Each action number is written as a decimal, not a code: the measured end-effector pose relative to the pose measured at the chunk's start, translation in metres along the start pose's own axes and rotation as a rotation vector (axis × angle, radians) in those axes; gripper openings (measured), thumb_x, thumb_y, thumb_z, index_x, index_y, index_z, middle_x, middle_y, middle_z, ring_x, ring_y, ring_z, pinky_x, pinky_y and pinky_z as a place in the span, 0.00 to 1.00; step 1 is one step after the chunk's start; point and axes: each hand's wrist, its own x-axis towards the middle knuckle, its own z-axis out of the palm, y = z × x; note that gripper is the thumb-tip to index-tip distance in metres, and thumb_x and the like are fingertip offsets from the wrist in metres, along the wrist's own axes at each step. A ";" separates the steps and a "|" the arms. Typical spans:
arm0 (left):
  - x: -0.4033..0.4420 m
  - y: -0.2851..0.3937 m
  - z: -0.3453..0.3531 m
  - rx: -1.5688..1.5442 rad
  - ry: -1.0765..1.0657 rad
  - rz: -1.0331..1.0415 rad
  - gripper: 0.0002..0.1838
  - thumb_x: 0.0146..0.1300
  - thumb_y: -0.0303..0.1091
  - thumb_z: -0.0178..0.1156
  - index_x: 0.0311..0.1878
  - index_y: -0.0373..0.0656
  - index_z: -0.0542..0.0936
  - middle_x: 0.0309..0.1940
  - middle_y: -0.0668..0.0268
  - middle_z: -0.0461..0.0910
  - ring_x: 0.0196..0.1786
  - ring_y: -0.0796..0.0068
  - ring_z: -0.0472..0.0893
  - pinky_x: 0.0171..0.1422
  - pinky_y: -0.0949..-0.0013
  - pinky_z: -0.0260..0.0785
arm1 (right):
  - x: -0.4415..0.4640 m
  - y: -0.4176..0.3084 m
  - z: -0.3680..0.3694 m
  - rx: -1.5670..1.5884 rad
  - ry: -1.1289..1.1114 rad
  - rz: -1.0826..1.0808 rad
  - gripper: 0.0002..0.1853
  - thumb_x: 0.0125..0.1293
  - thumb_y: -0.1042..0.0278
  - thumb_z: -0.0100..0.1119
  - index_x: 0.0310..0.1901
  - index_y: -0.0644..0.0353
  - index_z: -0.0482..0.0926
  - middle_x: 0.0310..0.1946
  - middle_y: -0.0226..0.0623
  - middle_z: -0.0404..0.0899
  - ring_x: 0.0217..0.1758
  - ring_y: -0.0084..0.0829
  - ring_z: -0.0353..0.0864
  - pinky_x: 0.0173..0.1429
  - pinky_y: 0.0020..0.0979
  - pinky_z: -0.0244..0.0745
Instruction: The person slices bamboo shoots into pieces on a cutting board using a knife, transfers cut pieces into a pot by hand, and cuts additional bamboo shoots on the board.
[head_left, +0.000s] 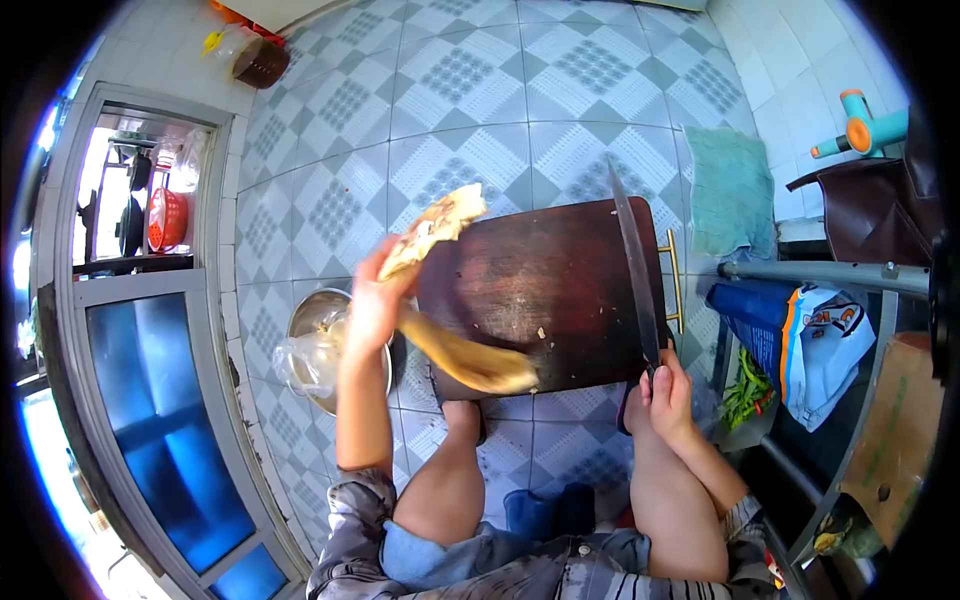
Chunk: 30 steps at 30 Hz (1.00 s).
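With closed grip, held yellowish food (470,362) in the left hand (376,302) at nine o'clock over the board (525,290), and a knife (634,255) in the right hand (670,393) at four o'clock; probably risked a cut through careless swinging, or spillage through slackening.

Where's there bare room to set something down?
Widest: the floor tiles beyond the cutting board, left of the green cloth. The board's middle, crumbs aside, is bare between the yellowish material in the left hand and the knife. Crowded: right, around the blue bag and greens.

place: kitchen | signs: cutting board (520,300), long knife (633,250), metal bowl (308,314), green vegetables (746,390), red basket (167,221), tiled floor (460,75)
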 end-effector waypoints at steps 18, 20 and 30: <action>-0.001 -0.047 0.160 1.017 -0.013 0.534 0.24 0.48 0.35 0.65 0.43 0.35 0.66 0.33 0.52 0.73 0.36 0.51 0.78 0.35 0.55 0.73 | 0.003 0.003 -0.002 -0.052 0.055 0.111 0.18 0.73 0.54 0.36 0.37 0.60 0.69 0.13 0.32 0.69 0.15 0.27 0.71 0.22 0.29 0.64; -0.002 -0.050 0.162 1.051 -0.052 0.528 0.33 0.47 0.37 0.67 0.54 0.33 0.63 0.37 0.54 0.71 0.39 0.53 0.76 0.38 0.57 0.72 | 0.005 0.001 -0.004 -0.030 0.073 0.156 0.17 0.73 0.55 0.37 0.37 0.60 0.69 0.13 0.35 0.69 0.17 0.36 0.74 0.26 0.36 0.66; -0.008 -0.046 0.164 0.997 -0.114 0.818 0.37 0.51 0.40 0.65 0.63 0.39 0.64 0.51 0.49 0.66 0.52 0.50 0.67 0.55 0.52 0.64 | 0.049 -0.037 -0.009 -0.655 -0.010 -0.121 0.12 0.68 0.58 0.48 0.41 0.57 0.66 0.22 0.47 0.76 0.26 0.52 0.79 0.28 0.47 0.73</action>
